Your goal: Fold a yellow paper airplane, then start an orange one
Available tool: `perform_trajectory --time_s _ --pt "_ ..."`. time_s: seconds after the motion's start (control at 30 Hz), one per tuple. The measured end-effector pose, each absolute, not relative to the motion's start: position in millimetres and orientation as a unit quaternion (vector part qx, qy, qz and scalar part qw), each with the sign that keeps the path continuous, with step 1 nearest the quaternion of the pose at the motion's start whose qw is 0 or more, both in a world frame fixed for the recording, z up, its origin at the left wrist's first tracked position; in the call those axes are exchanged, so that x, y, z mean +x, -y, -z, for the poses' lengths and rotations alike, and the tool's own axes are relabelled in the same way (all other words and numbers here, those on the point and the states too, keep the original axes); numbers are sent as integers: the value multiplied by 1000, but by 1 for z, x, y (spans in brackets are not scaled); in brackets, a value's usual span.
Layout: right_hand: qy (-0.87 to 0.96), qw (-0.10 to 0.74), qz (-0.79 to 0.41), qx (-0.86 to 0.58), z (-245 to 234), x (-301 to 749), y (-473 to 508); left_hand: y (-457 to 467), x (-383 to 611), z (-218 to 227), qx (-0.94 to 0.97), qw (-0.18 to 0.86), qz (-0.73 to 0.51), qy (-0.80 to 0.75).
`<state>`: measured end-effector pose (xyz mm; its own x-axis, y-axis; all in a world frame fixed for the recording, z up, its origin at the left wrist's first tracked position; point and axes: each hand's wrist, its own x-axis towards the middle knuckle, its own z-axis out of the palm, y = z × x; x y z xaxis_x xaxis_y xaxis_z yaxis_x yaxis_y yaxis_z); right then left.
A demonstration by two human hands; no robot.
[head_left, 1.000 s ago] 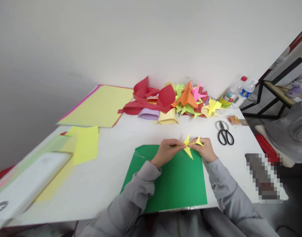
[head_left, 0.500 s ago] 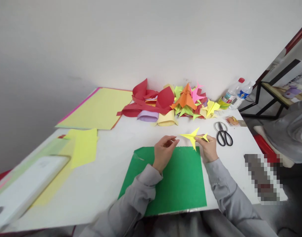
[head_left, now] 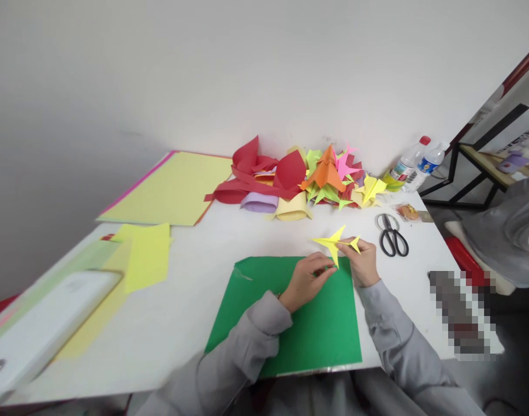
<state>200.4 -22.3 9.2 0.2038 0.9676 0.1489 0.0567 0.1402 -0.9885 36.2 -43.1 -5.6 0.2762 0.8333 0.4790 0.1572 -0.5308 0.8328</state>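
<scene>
A small yellow folded paper plane (head_left: 334, 242) is pinched in my right hand (head_left: 363, 263), held just above the far right corner of a green paper sheet (head_left: 290, 320). My left hand (head_left: 310, 279) hovers over the green sheet, its fingers curled, its fingertips touching the plane's lower wing. Both forearms are in grey sleeves.
Black scissors (head_left: 392, 234) lie right of my hands. A heap of coloured folded papers (head_left: 303, 176) sits at the back, with two water bottles (head_left: 416, 162) beside it. Yellow sheets (head_left: 173, 188) and a white device (head_left: 43, 326) lie to the left. Another person in grey (head_left: 511, 231) is at right.
A second ago both hands held the plane. My left hand then let go and drew back, and now it has returned to the plane's lower wing. The right hand kept hold throughout.
</scene>
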Motion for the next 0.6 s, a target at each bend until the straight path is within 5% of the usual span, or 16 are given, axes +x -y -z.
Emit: perform_trajectory --time_s 0.6 --pt "515 555 -418 -502 -14 202 24 44 33 0 741 308 -501 -323"
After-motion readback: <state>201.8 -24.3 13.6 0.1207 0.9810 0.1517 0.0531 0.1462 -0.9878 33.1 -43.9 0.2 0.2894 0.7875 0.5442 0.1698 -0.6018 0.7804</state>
